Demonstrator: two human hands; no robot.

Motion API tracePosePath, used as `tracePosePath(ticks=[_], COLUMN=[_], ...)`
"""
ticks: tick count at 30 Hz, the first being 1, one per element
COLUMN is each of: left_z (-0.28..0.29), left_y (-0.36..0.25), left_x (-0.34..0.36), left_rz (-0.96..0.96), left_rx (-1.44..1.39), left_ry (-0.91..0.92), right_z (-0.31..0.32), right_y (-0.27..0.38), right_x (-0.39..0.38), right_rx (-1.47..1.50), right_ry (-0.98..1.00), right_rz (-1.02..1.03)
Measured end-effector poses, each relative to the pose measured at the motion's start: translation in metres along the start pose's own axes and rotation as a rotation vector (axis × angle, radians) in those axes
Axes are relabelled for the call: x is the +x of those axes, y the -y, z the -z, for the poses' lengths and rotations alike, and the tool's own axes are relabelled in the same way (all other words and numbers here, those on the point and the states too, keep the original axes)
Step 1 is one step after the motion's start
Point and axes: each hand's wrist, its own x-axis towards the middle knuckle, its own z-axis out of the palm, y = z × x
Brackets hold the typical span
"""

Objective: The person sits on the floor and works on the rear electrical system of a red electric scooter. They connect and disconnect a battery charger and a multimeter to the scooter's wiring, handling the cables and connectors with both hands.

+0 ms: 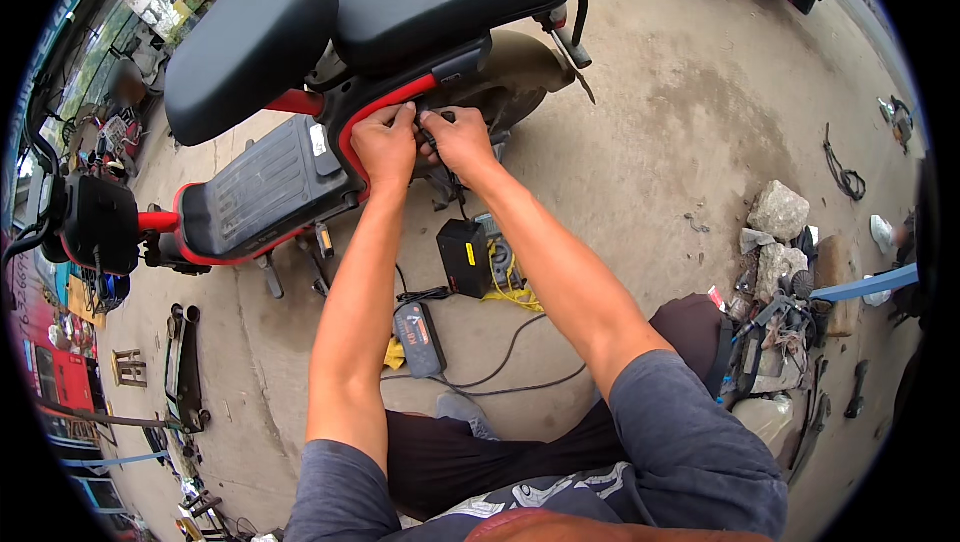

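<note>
While the scooter (352,100) stood near, a black cable (458,192) was held

In the head view, the left hand (386,147) had its fingers narrowly bent at the scooter's red-edged side; what they held, I could not tell. Beside it, the right hand (460,146) pinched the black cable, above a black box (462,260).

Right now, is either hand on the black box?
No, the left hand and right hand are at the scooter, clear of the box.
</note>
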Motion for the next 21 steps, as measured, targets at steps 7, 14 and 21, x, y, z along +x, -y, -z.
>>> tracePosePath(ticks=[7, 14, 21], left_z=[-0.0010, 0.0017, 0.0022], left_y=[0.0032, -0.0007, 0.0042], left_x=[0.0005, 0.0009, 0.0041], left_rz=[0.006, 0.042, 0.057], left_rx=[-0.071, -0.079, -0.097], left_ry=[0.051, 0.081, 0.080], right_z=[-0.0048, 0.0007, 0.0039], right_y=[-0.0002, 0.0018, 0.0046], right_x=[-0.0092, -0.0072, -0.0101], right_rx=[0.016, 0.011, -0.040], right_ry=[-0.080, -0.047, -0.004], right_rz=[0.047, 0.032, 0.035])
